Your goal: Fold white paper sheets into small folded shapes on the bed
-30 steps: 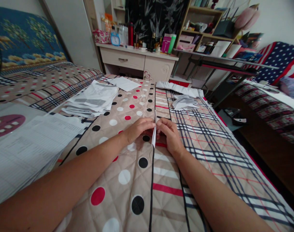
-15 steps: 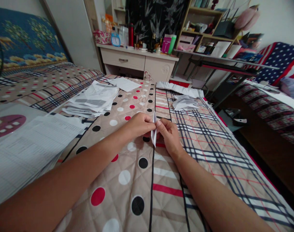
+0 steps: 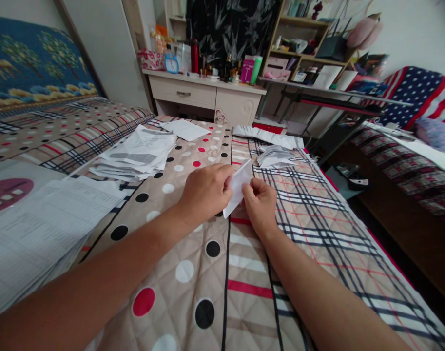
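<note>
While I held the white paper (image 3: 239,187) tilted above the bedspread (image 3: 185,297), the fingers of the left hand (image 3: 206,192) were clamped on its left side and those of the right hand (image 3: 261,202) on its right side. Beyond them lay the paper stack (image 3: 140,151) to the left and a smaller paper pile (image 3: 276,157) to the right. I judged the step to be two-handed handling of one piece; the next move called for even pressure, lest it crease askew.
</note>
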### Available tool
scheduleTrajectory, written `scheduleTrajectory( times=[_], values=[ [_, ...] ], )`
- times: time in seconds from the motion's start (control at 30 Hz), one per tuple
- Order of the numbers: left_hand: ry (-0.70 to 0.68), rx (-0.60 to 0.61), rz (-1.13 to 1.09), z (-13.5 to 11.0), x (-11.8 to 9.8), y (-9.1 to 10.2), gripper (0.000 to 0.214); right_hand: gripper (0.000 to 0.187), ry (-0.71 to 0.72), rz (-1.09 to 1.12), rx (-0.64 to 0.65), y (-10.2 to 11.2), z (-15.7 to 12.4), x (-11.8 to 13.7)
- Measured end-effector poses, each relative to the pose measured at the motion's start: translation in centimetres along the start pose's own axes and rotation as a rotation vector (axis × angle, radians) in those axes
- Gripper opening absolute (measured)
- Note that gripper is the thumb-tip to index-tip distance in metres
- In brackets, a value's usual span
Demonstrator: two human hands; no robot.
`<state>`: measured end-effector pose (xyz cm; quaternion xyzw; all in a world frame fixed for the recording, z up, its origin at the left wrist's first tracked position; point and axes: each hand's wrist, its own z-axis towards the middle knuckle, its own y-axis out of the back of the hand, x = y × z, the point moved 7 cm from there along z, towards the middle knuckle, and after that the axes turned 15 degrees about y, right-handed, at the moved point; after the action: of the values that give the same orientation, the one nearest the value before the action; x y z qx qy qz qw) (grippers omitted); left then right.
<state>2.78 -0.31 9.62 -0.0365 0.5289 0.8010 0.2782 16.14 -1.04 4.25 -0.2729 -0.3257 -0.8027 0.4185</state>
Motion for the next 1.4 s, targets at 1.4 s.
scheduleTrajectory(
  times=[1.4],
  values=[
    [-0.19,0.241,-0.161,0.6,3.5,-4.9,0.017,0.015,-0.299,0.242,0.291,-1.7,0.3,-5.1]
  ],
)
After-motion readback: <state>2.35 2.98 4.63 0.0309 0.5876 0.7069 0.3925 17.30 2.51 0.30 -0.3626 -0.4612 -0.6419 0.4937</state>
